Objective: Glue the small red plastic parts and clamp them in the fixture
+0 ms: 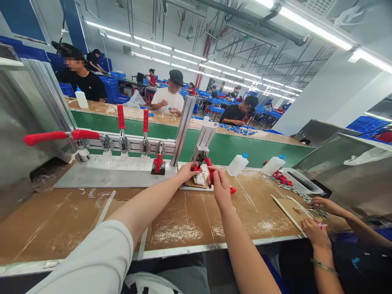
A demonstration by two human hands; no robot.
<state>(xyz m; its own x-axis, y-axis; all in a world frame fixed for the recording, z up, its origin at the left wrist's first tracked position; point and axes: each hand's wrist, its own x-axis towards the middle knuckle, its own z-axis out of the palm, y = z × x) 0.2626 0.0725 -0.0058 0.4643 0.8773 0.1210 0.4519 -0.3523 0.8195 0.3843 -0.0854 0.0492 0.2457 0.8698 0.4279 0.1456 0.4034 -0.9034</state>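
The left hand [187,171] rests with curled fingers against a small toggle clamp [199,158] and the flat workpiece [200,179] under it. The right hand [219,184], just beside it, is closed around the clamp's red handle [209,166]. Both reach across the brown desk [76,220]. Beyond the left hand, a metal plate [104,173] carries a row of red-handled clamps [122,134]. To the right hand's far side lie two white squeeze bottles [237,164], and a co-worker's hands [315,232] work at a small board [290,208].

Both arms stretch forward, left hand [187,171] and right hand [219,184] close together, fingers curled in a grip.
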